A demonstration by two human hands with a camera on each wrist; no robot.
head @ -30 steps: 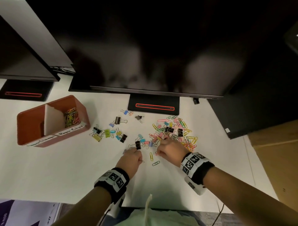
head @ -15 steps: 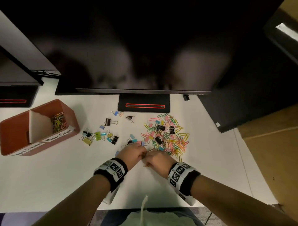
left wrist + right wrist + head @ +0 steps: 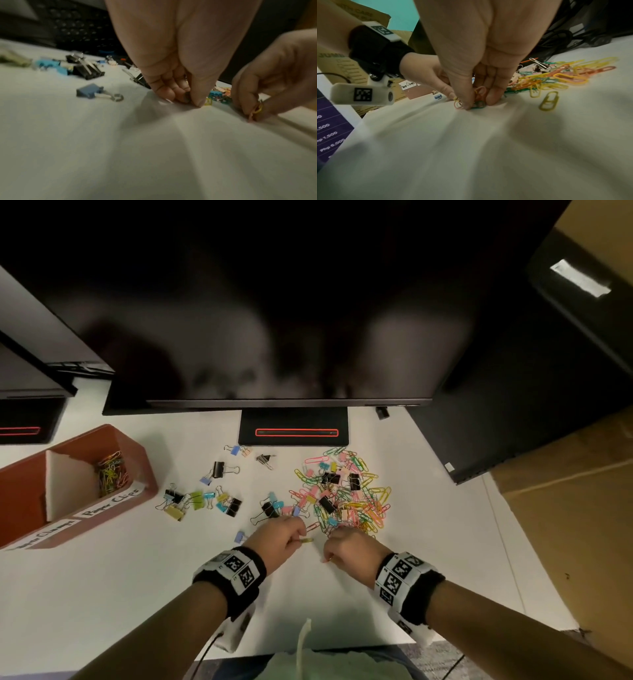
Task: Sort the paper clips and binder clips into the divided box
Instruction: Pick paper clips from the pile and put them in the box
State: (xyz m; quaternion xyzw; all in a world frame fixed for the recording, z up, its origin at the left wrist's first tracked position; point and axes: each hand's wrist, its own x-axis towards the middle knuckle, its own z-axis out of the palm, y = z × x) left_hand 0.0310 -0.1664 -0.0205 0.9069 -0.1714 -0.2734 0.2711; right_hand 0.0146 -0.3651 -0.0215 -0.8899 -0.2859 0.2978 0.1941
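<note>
My left hand (image 3: 297,537) sits at the near edge of the scatter and pinches a yellow paper clip (image 3: 307,540) against the white table; in the left wrist view its fingertips (image 3: 169,94) press down on the surface. Just to its right, my right hand (image 3: 327,556) pinches a small bunch of paper clips (image 3: 478,100), orange, yellow and green. Beyond both hands lies the mixed pile of coloured paper clips (image 3: 346,494) with black binder clips in it. The red divided box (image 3: 137,460) stands far left, with paper clips (image 3: 111,474) in its right compartment.
Loose binder clips (image 3: 202,501) lie between the box and the pile, and a blue one (image 3: 89,92) lies just left of my left hand. A monitor base (image 3: 294,431) stands behind the pile. Cardboard boxes (image 3: 565,501) lie to the right of the table.
Both hands drew back from the pile towards me and met half a second ago. They now sit slightly apart, each pinching clips.
</note>
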